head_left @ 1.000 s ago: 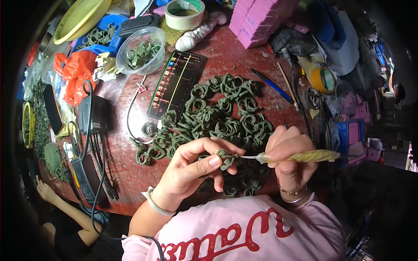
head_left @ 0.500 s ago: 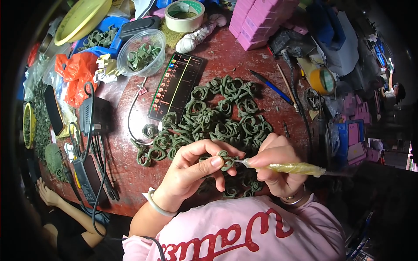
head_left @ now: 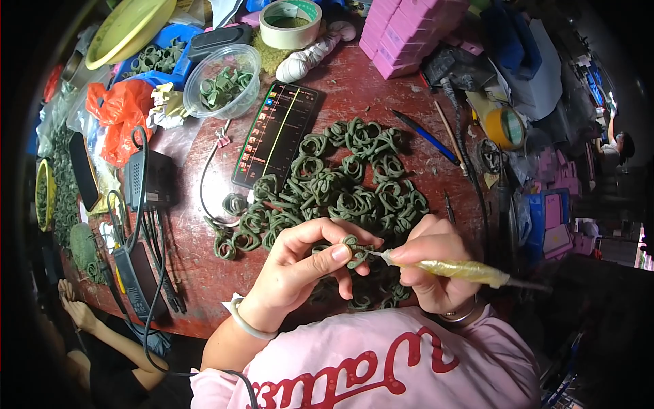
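Observation:
My left hand (head_left: 289, 266) pinches a dark green ring (head_left: 355, 253), probably of wax, between thumb and fingers. Its band stands up past the thumb tip, with fine ridges on one side. In my right hand (head_left: 436, 255) is a thin-tipped tool with a yellow wrapped handle (head_left: 460, 270), held like a pen. The metal tip reaches left to the ring and seems to touch it. Right beyond and under both hands lies a heap of similar green rings (head_left: 327, 187), part of it hidden by my fingers.
A phone (head_left: 276, 133) lies beyond the heap on the red table (head_left: 361, 88). Around it are a clear bowl of green pieces (head_left: 221, 82), a tape roll (head_left: 289, 24), a blue pen (head_left: 426, 136) and pink blocks (head_left: 409, 34). Another person's hand (head_left: 78, 310) is at the left.
My right hand and the tool have shifted very slightly, the handle's rear end dipping a little. The left hand keeps its hold on the ring. The other person's hand at the left has moved.

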### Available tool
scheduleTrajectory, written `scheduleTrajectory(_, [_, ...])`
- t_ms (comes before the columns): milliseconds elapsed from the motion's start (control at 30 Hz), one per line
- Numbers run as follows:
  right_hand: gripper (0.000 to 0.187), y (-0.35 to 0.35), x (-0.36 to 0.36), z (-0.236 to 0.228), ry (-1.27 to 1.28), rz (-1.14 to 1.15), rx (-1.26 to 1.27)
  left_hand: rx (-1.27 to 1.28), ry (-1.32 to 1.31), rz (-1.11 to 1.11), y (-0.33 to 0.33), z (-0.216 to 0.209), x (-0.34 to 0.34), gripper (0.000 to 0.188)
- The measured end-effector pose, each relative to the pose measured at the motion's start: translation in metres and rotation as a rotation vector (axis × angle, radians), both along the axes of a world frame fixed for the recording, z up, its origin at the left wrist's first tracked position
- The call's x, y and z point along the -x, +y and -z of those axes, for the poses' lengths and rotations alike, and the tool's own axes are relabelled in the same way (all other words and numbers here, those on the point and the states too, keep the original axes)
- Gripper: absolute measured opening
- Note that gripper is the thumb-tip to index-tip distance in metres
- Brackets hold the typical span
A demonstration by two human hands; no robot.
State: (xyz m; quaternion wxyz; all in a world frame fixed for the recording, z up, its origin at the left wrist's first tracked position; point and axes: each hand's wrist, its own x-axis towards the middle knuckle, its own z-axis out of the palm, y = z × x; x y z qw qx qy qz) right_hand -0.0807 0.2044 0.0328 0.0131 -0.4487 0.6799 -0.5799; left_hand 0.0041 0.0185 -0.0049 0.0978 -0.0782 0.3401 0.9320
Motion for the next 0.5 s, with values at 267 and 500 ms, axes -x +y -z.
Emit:
scheduleTrajectory(267, [0.024,-0.0055,0.0014,-0.0017,0.032,-0.059,0.033,-0.098,0.049,0.084,-0.0039,0.0014,0.0,0.014])
scheduleTrajectory(500, [0.02,-0.0003,0.0018,0.0021,-0.108,-0.057,0.059,-0.048,0.017,0.035,-0.0018,-0.0028,-0.0008,0.013])
